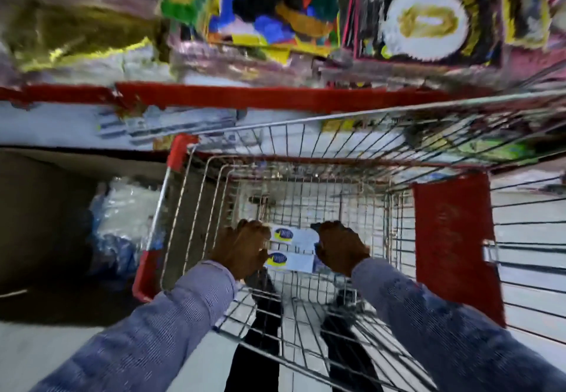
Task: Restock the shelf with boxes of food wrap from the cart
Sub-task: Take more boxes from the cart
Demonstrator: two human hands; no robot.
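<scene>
Two white food wrap boxes with blue-and-yellow oval logos lie side by side, low inside the wire cart. My left hand grips their left ends and my right hand grips their right ends. Both arms in blue sleeves reach down into the basket. The shelf, with a red front edge, runs across the view beyond the cart. The frame is blurred.
Colourful packaged goods fill the shelf level above the red edge. A clear plastic-wrapped bundle sits in the dark lower shelf bay left of the cart. A red panel hangs on the cart's right side. Light floor lies below.
</scene>
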